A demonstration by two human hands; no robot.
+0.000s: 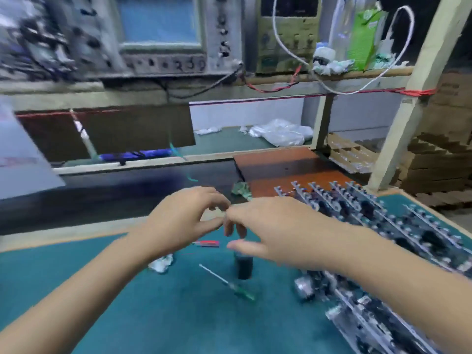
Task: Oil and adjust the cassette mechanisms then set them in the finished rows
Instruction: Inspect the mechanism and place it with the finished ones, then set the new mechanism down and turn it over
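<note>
Hovering over green mat (158,315) w/ shelf (281,80) behind, both hands' curled grips meet; contents can't tell.

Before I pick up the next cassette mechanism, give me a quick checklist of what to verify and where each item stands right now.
1. Hands free: cannot tell. The left hand and right hand meet fingertip to fingertip above the mat; anything pinched between them is too blurred to see.
2. Green-handled screwdriver within reach: ok, lying on the green mat.
3. Small dark bottle upright: ok, standing just below the right hand.
4. Red-handled tool at hand: ok, on the mat.
5. Cassette mechanisms in rows on the right: ok.
6. Mat tidy: not ok, crumpled wipe lies there.
</note>
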